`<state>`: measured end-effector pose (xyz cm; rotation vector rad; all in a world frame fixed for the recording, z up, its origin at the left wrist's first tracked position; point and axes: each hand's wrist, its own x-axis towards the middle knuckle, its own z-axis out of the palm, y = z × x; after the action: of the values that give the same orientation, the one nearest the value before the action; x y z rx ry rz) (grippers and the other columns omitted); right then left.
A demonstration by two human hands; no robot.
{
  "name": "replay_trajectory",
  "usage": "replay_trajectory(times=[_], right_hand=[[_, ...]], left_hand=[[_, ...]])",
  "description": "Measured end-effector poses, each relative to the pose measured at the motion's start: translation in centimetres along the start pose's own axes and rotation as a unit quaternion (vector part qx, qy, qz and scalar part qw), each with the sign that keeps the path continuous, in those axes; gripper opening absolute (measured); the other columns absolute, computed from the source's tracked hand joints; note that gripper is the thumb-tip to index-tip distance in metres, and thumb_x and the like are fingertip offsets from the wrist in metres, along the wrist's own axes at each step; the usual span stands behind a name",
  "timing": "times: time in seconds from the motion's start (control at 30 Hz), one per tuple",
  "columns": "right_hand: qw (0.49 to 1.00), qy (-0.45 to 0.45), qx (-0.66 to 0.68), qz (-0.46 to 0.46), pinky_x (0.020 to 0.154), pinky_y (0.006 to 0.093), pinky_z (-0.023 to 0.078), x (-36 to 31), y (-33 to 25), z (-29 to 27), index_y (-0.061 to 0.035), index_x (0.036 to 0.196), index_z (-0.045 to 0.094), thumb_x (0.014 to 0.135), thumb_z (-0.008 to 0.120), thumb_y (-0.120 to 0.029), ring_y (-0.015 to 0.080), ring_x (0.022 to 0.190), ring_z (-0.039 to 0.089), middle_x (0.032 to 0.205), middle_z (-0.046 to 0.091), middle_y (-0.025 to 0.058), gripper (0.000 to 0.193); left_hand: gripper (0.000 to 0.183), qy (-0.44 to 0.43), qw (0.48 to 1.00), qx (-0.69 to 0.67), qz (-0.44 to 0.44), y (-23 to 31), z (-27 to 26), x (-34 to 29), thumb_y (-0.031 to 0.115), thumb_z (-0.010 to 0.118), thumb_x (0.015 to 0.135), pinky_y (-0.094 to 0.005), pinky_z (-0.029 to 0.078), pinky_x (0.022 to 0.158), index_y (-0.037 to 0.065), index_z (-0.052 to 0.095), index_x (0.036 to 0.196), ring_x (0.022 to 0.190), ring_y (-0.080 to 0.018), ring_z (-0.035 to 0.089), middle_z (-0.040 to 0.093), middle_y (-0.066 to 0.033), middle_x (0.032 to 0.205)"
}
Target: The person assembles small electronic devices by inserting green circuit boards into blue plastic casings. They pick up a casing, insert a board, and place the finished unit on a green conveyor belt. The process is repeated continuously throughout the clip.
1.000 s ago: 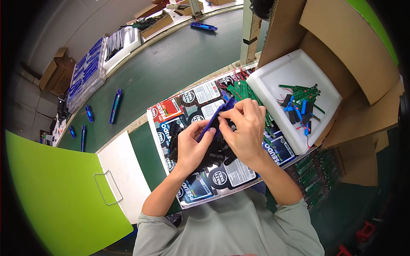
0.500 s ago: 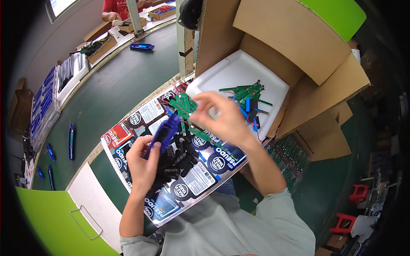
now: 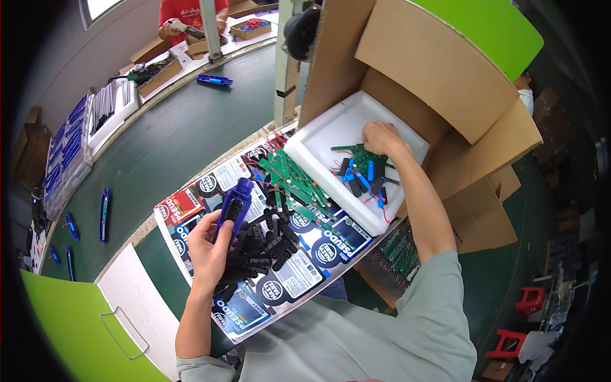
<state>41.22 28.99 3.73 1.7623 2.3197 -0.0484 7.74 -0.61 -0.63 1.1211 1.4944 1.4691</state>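
Note:
My left hand (image 3: 207,249) is wrapped round a long blue plastic casing (image 3: 238,202) with a dark inside, held tilted above the board in front of me. Below and beside it lies a heap of black ribbed plastic parts (image 3: 270,242). My right hand (image 3: 380,137) reaches into the white foam tray (image 3: 312,148), its fingers curled down at a pile of narrow green circuit boards (image 3: 358,156); the fingertips are partly hidden, so what they grip does not show. Blue and black wired components (image 3: 366,178) lie just nearer in that tray.
More green circuit boards (image 3: 289,178) are heaped left of the tray. An open cardboard box (image 3: 433,70) rises behind it. Blue casings (image 3: 105,213) lie on the green conveyor belt (image 3: 172,127) at left. Across it, a person in red (image 3: 191,13) works by a small box.
My right hand has moved away from the casing, right and up into the foam tray. The left hand keeps hold of the blue casing. The view has shifted slightly.

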Motion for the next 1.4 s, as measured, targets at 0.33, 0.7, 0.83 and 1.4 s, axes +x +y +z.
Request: replay_trajectory(times=[0.33,0.7,0.83,1.4], right_hand=[[0.844,0.475,0.018,-0.247,0.071,0.0419,0.042,-8.0,-3.9,-4.7,-0.004,0.089,0.065,0.083,0.066,-0.003,0.0296,0.076,0.059,0.087,0.064,0.0101,0.007],[0.727,0.432,0.082,-0.528,0.081,0.0391,0.053,-14.5,-19.4,-1.7,0.0032,0.099,0.069,0.077,0.07,-0.008,0.0285,0.095,0.069,0.108,0.068,0.0179,0.024],[0.723,0.421,0.135,-0.532,0.081,0.0407,0.053,-13.3,-21.0,-0.7,0.0042,0.099,0.068,0.077,0.071,-0.006,0.0312,0.097,0.069,0.11,0.068,0.0177,0.024],[0.347,-0.196,0.887,-0.232,0.1,0.0391,0.046,-12.6,-25.2,1.6,-0.0043,0.128,0.061,0.106,0.052,-0.021,0.0165,0.108,0.062,0.116,0.068,0.0067,0.029]], left_hand=[[0.022,-0.061,0.98,-0.168,-0.091,0.5,-0.6,0.8,0.013,0.065,0.098,-0.0215,0.05,0.059,-0.002,0.067,0.113,0.069,-0.0067,0.062,0.068,-0.0025,0.084],[0.036,-0.266,0.877,-0.376,-0.139,1.4,-1.7,0.4,0.018,0.06,0.101,-0.0337,0.052,0.098,-0.004,0.057,0.129,0.111,-0.0217,0.067,0.066,-0.0146,0.127],[0.036,-0.26,0.884,-0.351,-0.166,0.7,-3.5,1.0,0.016,0.063,0.098,-0.0319,0.058,0.08,-0.004,0.058,0.127,0.094,-0.0218,0.072,0.069,-0.0177,0.119],[0.036,-0.248,0.894,-0.355,-0.116,0.2,-4.7,1.5,0.019,0.067,0.096,-0.0273,0.056,0.071,-0.003,0.059,0.123,0.079,-0.0163,0.069,0.071,-0.0168,0.108]])
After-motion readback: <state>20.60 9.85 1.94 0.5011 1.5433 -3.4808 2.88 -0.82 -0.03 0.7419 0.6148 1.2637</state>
